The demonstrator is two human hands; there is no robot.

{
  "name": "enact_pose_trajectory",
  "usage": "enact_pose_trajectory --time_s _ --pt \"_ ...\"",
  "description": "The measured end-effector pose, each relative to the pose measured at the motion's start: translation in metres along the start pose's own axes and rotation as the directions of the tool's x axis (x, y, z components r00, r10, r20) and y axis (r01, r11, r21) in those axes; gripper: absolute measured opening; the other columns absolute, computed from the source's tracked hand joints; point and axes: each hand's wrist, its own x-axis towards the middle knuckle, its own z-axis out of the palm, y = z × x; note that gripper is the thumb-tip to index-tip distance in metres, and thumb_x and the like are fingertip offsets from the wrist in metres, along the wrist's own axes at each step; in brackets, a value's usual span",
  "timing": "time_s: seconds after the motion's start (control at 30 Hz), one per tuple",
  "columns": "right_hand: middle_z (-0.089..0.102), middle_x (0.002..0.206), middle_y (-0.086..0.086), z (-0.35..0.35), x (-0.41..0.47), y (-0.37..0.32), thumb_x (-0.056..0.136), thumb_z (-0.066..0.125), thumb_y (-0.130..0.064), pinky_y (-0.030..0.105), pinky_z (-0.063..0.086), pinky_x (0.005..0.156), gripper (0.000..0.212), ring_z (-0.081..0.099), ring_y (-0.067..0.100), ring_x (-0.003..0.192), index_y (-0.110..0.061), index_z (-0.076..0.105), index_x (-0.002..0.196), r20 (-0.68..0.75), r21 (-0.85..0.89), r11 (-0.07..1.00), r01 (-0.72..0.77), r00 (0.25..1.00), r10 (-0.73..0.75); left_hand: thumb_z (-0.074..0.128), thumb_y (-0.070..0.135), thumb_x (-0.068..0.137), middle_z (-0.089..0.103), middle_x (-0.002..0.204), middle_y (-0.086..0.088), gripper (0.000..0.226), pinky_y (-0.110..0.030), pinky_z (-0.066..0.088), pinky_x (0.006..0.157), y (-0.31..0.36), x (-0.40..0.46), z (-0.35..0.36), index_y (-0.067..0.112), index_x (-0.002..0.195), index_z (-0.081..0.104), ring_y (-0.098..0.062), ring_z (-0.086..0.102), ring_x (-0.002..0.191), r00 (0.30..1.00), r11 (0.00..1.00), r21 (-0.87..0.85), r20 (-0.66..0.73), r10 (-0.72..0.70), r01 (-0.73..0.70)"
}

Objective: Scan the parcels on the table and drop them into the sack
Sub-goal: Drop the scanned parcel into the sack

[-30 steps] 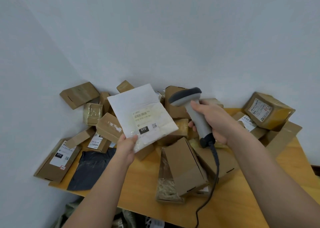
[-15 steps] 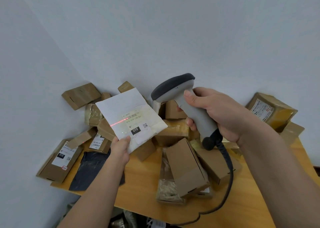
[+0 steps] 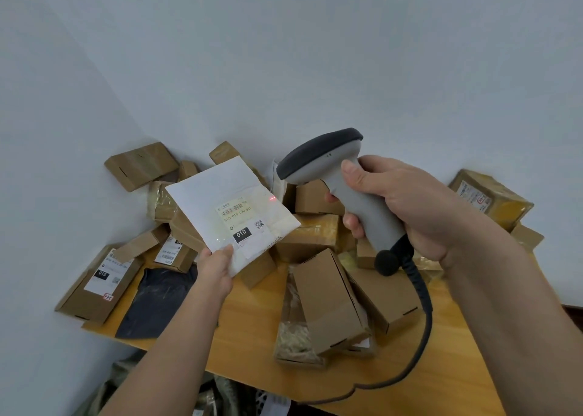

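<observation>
Your left hand (image 3: 214, 272) pinched the white mailer (image 3: 232, 213) by its lower corner, held up above the counter (image 3: 249, 340), label (image 3: 241, 223) facing you. Your right hand (image 3: 407, 207) had its fingers (image 3: 353, 226) wrapped round the grey barcode scanner (image 3: 340, 188), head aimed left at the mailer. A red laser dot (image 3: 272, 198) sat on the mailer, just right of the barcode. Cardboard parcels (image 3: 328, 299) were piled on the counter under both hands, a black poly bag (image 3: 157, 302) at the left edge. A dark sack (image 3: 217, 396) showed partly below the counter's near edge.
</observation>
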Motion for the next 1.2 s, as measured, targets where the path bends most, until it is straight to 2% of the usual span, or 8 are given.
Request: enact_pose_trajectory --time_s 0.33,0.67,0.8,0.87,0.93,1.03,1.13,1.2 --pt "0.064 0.093 0.009 0.024 0.023 0.022 0.097 0.053 -0.032 0.026 0.050 0.054 0.030 0.055 0.015 0.057 -0.011 0.057 0.117 0.085 -0.023 0.995 -0.096 0.992 0.097 0.049 -0.008 0.096 0.062 0.126 -0.015 0.038 -0.056 0.050 0.097 -0.027 -0.022 -0.040 0.008 0.130 0.052 -0.034 0.062 0.112 0.999 0.999 -0.043 -0.044 0.012 -0.014" --pt "0.063 0.098 0.011 0.115 0.034 0.050 0.098 0.050 -0.034 0.028 0.051 0.057 0.036 0.056 0.017 0.060 -0.007 0.055 0.122 0.222 -0.036 0.989 -0.140 0.964 0.145 0.050 -0.007 0.095 0.065 0.122 -0.010 0.038 -0.052 0.054 0.089 -0.023 -0.022 -0.152 0.008 0.130 0.054 -0.031 0.064 0.107 0.993 0.999 -0.031 -0.117 -0.013 0.010" --pt "0.060 0.106 0.014 0.167 0.038 0.071 0.100 0.051 -0.031 0.027 0.051 0.052 0.034 0.056 0.016 0.057 -0.007 0.054 0.123 0.195 -0.047 0.984 -0.174 0.964 0.180 0.050 -0.005 0.096 0.066 0.121 -0.009 0.035 -0.045 0.057 0.078 -0.017 -0.017 -0.211 0.009 0.128 0.054 -0.029 0.067 0.101 0.989 0.999 -0.031 -0.145 -0.043 0.039" --pt "0.058 0.108 0.016 0.196 0.042 0.085 0.100 0.051 -0.031 0.027 0.051 0.052 0.033 0.058 0.015 0.056 -0.008 0.054 0.123 0.179 -0.089 0.979 -0.182 0.964 0.195 0.050 -0.003 0.096 0.065 0.124 -0.011 0.033 -0.045 0.056 0.079 -0.017 -0.013 -0.247 0.008 0.126 0.054 -0.029 0.066 0.101 0.979 0.998 -0.046 -0.196 -0.047 0.039" --pt "0.059 0.102 0.013 0.225 0.045 0.101 0.101 0.050 -0.030 0.028 0.050 0.052 0.030 0.058 0.015 0.055 -0.009 0.054 0.122 0.180 -0.093 0.973 -0.213 0.957 0.227 0.050 -0.003 0.096 0.062 0.125 -0.011 0.031 -0.045 0.056 0.081 -0.023 -0.010 -0.287 0.008 0.125 0.052 -0.027 0.064 0.099 0.953 0.996 -0.069 -0.294 -0.070 0.052" --pt "0.060 0.100 0.011 0.261 0.049 0.124 0.101 0.051 -0.029 0.030 0.050 0.052 0.026 0.058 0.015 0.053 -0.012 0.055 0.119 0.172 -0.098 0.955 -0.279 0.941 0.292 0.053 0.000 0.095 0.061 0.120 -0.011 0.026 -0.032 0.055 0.058 -0.039 -0.011 -0.342 0.005 0.120 0.052 -0.024 0.062 0.088 0.881 0.991 -0.076 -0.455 -0.133 0.110" --pt "0.061 0.106 0.013 0.289 0.053 0.147 0.101 0.051 -0.029 0.031 0.048 0.053 0.026 0.058 0.016 0.054 -0.013 0.055 0.121 0.174 -0.130 0.934 -0.332 0.920 0.351 0.048 -0.004 0.093 0.058 0.126 -0.021 0.031 -0.040 0.052 0.082 -0.068 -0.012 -0.387 -0.006 0.123 0.053 -0.035 0.059 0.100 0.777 0.980 -0.031 -0.605 -0.175 0.196" --pt "0.061 0.107 0.014 0.303 0.056 0.161 0.101 0.051 -0.029 0.030 0.048 0.052 0.028 0.058 0.017 0.055 -0.011 0.054 0.121 0.171 -0.159 0.918 -0.363 0.906 0.388 0.043 -0.008 0.092 0.056 0.130 -0.024 0.040 -0.044 0.047 0.088 -0.094 -0.009 -0.409 -0.009 0.131 0.050 -0.043 0.056 0.113 0.735 0.959 -0.028 -0.637 -0.234 0.281"
